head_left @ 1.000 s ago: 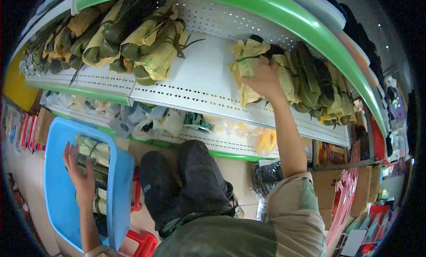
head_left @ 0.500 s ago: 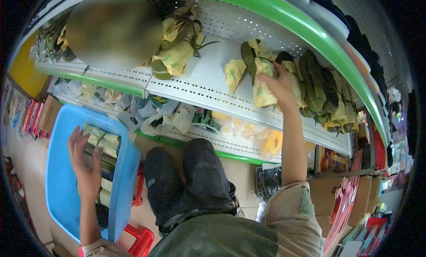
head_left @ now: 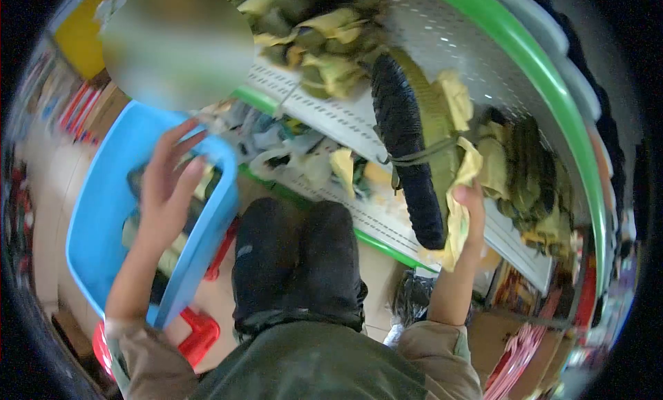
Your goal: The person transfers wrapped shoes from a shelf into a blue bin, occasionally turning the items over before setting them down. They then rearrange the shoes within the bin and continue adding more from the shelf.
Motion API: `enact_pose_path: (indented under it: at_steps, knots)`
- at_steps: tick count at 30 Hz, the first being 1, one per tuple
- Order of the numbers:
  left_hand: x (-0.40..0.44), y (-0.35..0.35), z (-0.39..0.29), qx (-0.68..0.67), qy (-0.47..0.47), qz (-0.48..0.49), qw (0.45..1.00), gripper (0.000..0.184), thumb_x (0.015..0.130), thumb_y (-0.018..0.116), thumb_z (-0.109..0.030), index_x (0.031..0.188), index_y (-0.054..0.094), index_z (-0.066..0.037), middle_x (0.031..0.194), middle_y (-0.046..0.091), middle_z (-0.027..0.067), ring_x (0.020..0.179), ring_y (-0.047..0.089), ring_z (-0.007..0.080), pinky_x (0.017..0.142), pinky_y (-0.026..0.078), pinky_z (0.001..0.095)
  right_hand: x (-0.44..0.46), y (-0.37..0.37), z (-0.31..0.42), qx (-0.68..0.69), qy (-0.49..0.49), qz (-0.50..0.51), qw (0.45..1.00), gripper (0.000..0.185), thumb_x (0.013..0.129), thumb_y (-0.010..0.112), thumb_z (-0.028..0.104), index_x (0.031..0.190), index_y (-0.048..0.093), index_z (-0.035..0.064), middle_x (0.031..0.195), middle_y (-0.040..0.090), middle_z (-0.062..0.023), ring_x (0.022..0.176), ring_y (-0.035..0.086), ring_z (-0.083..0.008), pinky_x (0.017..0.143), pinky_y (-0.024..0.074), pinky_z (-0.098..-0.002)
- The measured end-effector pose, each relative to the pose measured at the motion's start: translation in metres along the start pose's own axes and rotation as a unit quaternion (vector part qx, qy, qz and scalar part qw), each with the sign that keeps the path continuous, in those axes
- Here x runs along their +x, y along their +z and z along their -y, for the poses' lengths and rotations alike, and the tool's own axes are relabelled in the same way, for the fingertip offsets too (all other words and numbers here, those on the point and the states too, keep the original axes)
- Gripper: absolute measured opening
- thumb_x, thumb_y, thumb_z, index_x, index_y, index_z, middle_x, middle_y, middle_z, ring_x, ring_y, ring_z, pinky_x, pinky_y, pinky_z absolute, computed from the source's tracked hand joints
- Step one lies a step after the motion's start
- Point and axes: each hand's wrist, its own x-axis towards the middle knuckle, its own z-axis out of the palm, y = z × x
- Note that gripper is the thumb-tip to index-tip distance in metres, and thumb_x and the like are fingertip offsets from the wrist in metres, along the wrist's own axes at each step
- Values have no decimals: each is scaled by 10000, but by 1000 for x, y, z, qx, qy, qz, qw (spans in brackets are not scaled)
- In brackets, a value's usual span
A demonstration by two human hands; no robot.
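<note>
Right fingers [head_left: 474, 191] — partly hidden, tub contents [head_left: 170, 262] — partly covered, upper-left patch [head_left: 179, 48] blurred

White upper shelf [head_left: 331, 126]: paper-wrapped bundles [head_left: 333, 74] | lower shelf [head_left: 374, 229]: plastic bags [head_left: 304, 162]

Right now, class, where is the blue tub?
In the head view, the blue tub is on the person's left, beside the dark-trousered knees, with the open left hand over it.

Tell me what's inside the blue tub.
Inside the blue tub, pale yellowish bundles and dark items partly show, blurred. The left hand and forearm cover part of the contents; what lies behind them, and how many items there are, can't be seen.
</note>
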Motion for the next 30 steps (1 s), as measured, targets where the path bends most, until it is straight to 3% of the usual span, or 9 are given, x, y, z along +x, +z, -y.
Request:
enact_pose_path:
  at_steps: [2, 4, 6, 8, 10, 17, 19, 21, 30]
  knots:
    - [12, 15, -7, -137, -92, 44, 985, 639, 1030, 483, -429, 1512, 308, -48, 1486, 427, 181, 1341, 481, 331, 1042, 454, 448, -1, 38, -2, 27, -36, 117, 992, 997, 583, 770, 196, 1457, 372, -74, 1328, 558, -199, 1212, 584, -312, 1071, 435, -378]
    - [14, 33, -12, -322, -147, 122, 927, 785, 984, 453, -611, 1544, 250, -100, 1483, 416, 210, 1344, 460, 374, 1032, 445, 539, -8, 88, -2, -8, -99, 200, 975, 1007, 595, 815, 216, 1453, 375, -73, 1342, 546, -198, 1223, 575, -323, 1082, 423, -387]
    - [13, 43, -38, -415, -144, 118, 890, 852, 944, 605, -559, 1496, 302, 15, 1398, 500, 197, 1239, 557, 294, 957, 505, 441, -12, 134, -3, -98, -173, 278, 940, 1005, 618, 854, 238, 1455, 382, -53, 1387, 511, -218, 1275, 535, -345, 1101, 397, -401]
    - [18, 46, -64, -397, -81, 67, 912, 713, 949, 632, -487, 1416, 433, 13, 1333, 578, 139, 1189, 598, 226, 968, 510, 389, -8, 169, -12, -236, -356, 304, 852, 969, 637, 876, 230, 1452, 412, -13, 1429, 469, -219, 1330, 476, -353, 1128, 360, -411]
    - [22, 29, -63, -400, -125, -37, 907, 540, 951, 647, -395, 1322, 543, -17, 1251, 643, 86, 1121, 638, 176, 987, 510, 351, -12, 204, -16, -285, -456, 295, 789, 937, 662, 893, 243, 1452, 437, 29, 1454, 443, -223, 1380, 417, -355, 1151, 320, -422]
    - [-37, -93, -24, -370, -227, -230, 871, 511, 938, 638, -369, 1312, 558, -29, 1225, 676, 134, 1079, 676, 254, 990, 530, 412, 10, 205, -34, -290, -392, 388, 782, 757, 780, 850, 256, 1406, 487, 36, 1518, 407, -170, 1357, 457, -281, 1023, 468, -420]
    - [-68, -125, -4, -350, -265, -254, 862, 505, 942, 627, -370, 1308, 559, -28, 1223, 676, 141, 1068, 681, 260, 982, 536, 416, 23, 180, -45, -243, -255, 367, 861, 681, 806, 824, 249, 1373, 507, 42, 1471, 440, -182, 1345, 466, -311, 1045, 448, -428]
    - [-102, -155, 33, -335, -307, -262, 851, 491, 945, 616, -364, 1297, 564, -26, 1221, 676, 144, 1066, 682, 262, 979, 538, 417, 41, 152, -55, -211, -212, 341, 891, 589, 854, 785, 187, 1361, 525, 37, 1480, 463, -134, 1323, 493, -256, 996, 489, -392]
    - [-190, -151, 171, -271, -482, -309, 774, 560, 914, 609, -446, 1280, 567, -25, 1140, 684, 145, 999, 688, 298, 936, 548, 434, 53, 46, -69, -280, -134, 249, 917, 443, 918, 678, 69, 1335, 544, 4, 1415, 542, -153, 1282, 536, -236, 1004, 477, -368]
